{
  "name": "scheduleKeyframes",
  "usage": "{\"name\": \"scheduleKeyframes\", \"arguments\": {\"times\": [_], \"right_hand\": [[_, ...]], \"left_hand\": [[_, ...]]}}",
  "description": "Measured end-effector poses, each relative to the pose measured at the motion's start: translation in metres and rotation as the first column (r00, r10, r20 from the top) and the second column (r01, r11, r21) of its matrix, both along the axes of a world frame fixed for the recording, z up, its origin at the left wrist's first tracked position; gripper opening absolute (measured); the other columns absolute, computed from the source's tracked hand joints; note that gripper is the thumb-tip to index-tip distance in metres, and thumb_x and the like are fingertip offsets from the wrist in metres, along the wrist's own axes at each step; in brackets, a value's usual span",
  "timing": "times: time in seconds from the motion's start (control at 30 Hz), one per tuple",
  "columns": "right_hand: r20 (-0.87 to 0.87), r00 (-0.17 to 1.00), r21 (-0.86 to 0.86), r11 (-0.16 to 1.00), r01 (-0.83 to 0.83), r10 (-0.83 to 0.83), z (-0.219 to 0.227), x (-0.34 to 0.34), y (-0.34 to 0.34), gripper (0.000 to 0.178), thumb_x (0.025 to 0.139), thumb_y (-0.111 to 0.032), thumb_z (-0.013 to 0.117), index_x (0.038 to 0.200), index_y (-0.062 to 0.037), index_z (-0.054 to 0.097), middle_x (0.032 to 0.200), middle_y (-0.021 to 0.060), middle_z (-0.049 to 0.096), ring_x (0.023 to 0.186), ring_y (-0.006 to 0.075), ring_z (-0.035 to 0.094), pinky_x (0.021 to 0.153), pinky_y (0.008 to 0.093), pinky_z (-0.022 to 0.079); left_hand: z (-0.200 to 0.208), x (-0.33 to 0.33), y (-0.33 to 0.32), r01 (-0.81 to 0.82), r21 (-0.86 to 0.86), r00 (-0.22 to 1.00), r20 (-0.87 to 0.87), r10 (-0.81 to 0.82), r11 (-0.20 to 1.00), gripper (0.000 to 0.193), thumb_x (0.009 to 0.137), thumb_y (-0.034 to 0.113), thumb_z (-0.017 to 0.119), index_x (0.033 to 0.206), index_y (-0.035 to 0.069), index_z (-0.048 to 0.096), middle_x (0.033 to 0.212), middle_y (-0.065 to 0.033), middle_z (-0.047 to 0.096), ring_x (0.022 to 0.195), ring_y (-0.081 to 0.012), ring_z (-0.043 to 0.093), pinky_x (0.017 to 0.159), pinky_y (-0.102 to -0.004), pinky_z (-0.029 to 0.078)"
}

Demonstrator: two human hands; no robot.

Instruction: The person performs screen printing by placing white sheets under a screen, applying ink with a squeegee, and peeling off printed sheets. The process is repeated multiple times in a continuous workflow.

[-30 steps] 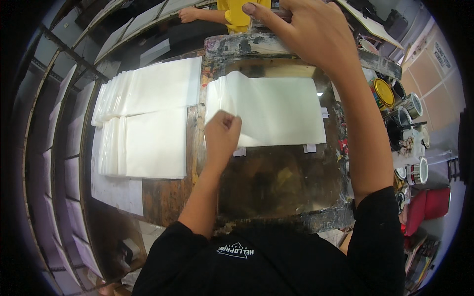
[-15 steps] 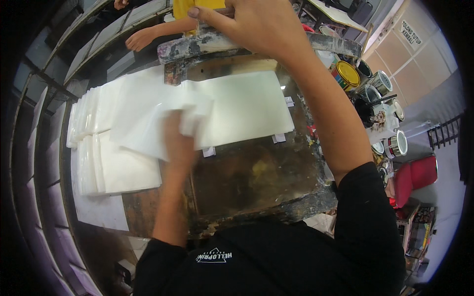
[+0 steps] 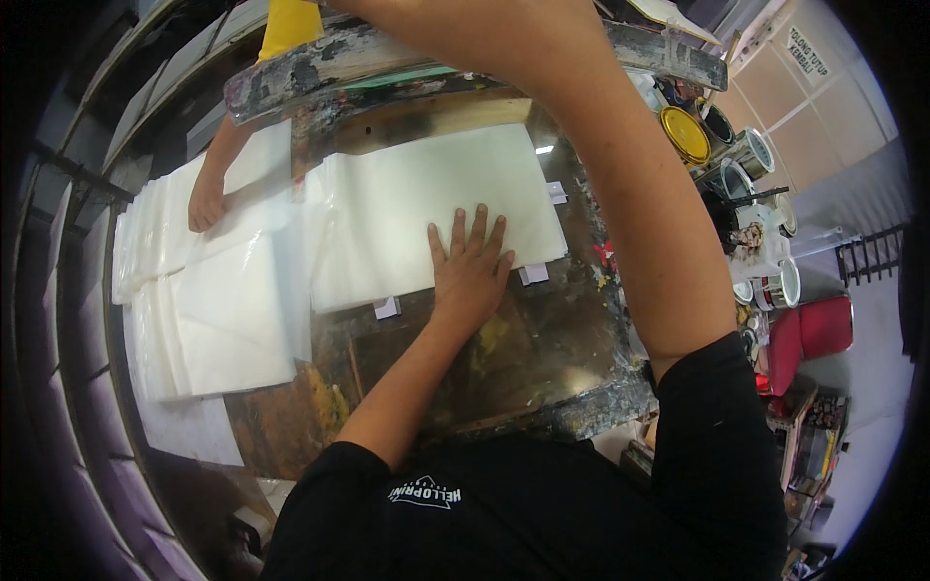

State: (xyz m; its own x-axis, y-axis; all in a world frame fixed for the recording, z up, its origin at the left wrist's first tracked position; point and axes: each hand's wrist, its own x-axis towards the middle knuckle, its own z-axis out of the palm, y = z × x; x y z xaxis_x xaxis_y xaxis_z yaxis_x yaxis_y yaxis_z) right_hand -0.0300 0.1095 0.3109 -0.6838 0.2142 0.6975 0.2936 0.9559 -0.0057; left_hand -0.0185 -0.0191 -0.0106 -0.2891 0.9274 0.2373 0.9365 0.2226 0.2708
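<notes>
My left hand [image 3: 470,266] lies flat with its fingers spread on a white, slightly glossy plastic sheet or bag [image 3: 397,198]. Its fingertips point away from me, and the thumb is near the sheet's right end. Small pale tabs [image 3: 534,275] stick up from the dark table along the sheet's edges. My right hand [image 3: 475,34] is at the top edge, over a paint-smeared wooden frame [image 3: 387,77] raised above the table. Its fingers are cut off by the picture's edge, so I cannot see what they hold.
At the left lie overlapping piles of white sheets [image 3: 228,320], with another person's hand [image 3: 206,201] on the far pile. Metal racks [image 3: 92,387] run along the left. Paint cans [image 3: 686,136] and a red chair [image 3: 812,339] are at the right.
My left hand has moved right, from a blurred sheet over the piles to flat on the sheet. The other person's hand has come down onto the far pile. The frame has shifted slightly.
</notes>
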Motion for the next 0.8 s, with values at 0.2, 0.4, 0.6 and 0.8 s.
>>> {"name": "scheduleKeyframes", "arguments": {"times": [0.2, 0.4, 0.6, 0.8], "right_hand": [[0.114, 0.993, -0.139, 0.990, -0.015, 0.031, 0.006, 0.007, -0.012, 0.086, 0.103, -0.068, 0.045, 0.065, 0.0050, 0.071, 0.063, 0.0243, 0.067, 0.062, 0.0391, 0.069, 0.065, 0.0502, 0.053], [0.039, 0.999, -0.047, 0.999, -0.020, 0.022, -0.013, 0.004, -0.005, 0.089, 0.102, -0.071, 0.043, 0.069, 0.0053, 0.072, 0.066, 0.0247, 0.068, 0.065, 0.0405, 0.069, 0.070, 0.0520, 0.050], [0.113, 0.993, -0.084, 0.996, -0.011, 0.020, -0.007, 0.010, -0.011, 0.089, 0.103, -0.072, 0.041, 0.070, 0.0048, 0.073, 0.066, 0.0238, 0.069, 0.066, 0.0403, 0.069, 0.069, 0.0517, 0.049], [0.146, 0.989, -0.121, 0.993, 0.008, 0.010, -0.005, 0.008, -0.011, 0.086, 0.103, -0.071, 0.040, 0.078, 0.0043, 0.074, 0.067, 0.0218, 0.069, 0.067, 0.0374, 0.071, 0.066, 0.0506, 0.049]], "left_hand": [[-0.009, -0.003, 0.003, -0.062, 0.028, 0.998, -0.003, 0.062, 0.998, 0.049, 0.113, 0.037, 0.042, 0.158, 0.018, 0.052, 0.167, -0.0105, 0.043, 0.157, -0.0403, 0.033, 0.124, -0.0725, 0.013], [0.015, -0.025, 0.017, -0.026, -0.159, 0.967, 0.246, 0.065, 0.987, 0.052, 0.115, 0.040, 0.033, 0.157, 0.017, 0.052, 0.169, -0.0083, 0.041, 0.158, -0.0391, 0.031, 0.124, -0.0749, 0.010], [0.011, -0.022, 0.014, -0.030, -0.149, 0.951, 0.299, 0.074, 0.988, 0.056, 0.115, 0.042, 0.026, 0.156, 0.015, 0.053, 0.172, -0.0078, 0.037, 0.161, -0.0388, 0.026, 0.124, -0.0751, 0.005], [-0.004, -0.029, 0.019, -0.043, -0.113, 0.922, 0.378, 0.083, 0.993, 0.053, 0.115, 0.038, 0.029, 0.154, 0.014, 0.055, 0.170, -0.0090, 0.040, 0.159, -0.0394, 0.030, 0.124, -0.0757, 0.001]]}}
